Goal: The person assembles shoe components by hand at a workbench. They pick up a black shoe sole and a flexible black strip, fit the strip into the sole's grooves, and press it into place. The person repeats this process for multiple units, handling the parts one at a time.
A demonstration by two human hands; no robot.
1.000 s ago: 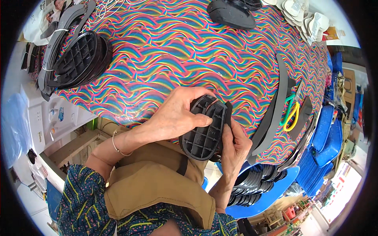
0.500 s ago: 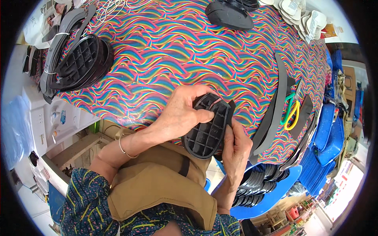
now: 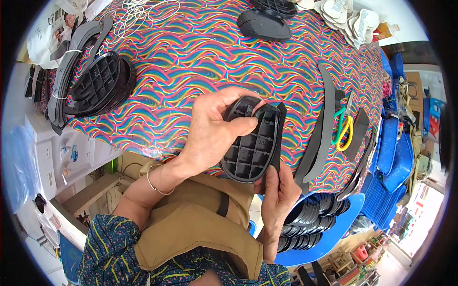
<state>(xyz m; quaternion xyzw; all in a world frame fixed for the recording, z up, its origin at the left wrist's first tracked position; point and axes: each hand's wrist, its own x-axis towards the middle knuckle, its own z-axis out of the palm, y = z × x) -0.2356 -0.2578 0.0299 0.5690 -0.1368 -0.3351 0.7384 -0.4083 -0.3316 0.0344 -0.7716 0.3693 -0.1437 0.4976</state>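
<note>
Over the table's near edge, my left hand (image 3: 213, 128) grips a black moulded shoe sole (image 3: 250, 150), its ribbed grid side facing up. The thumb presses on the grid and the fingers go round the sole's far end. A thin dark strip (image 3: 279, 128) stands along the sole's right side. My right hand (image 3: 280, 188) pinches that strip between thumb and fingers beside the sole's near right edge. What the fingertips under the sole do is hidden.
Long grey strips (image 3: 327, 114), green-and-yellow-handled scissors (image 3: 344, 136) and more dark pieces lie to the right. Stacked soles (image 3: 102, 78) and a tied strip bundle (image 3: 62, 78) are at left. More soles (image 3: 262, 26) lie far off. A blue basin (image 3: 350, 221) holds many black soles.
My right hand has slid nearer along the sole's right side, and more of the strip shows upright there. My left hand and the sole have shifted slightly left and away; the view has moved a little.
</note>
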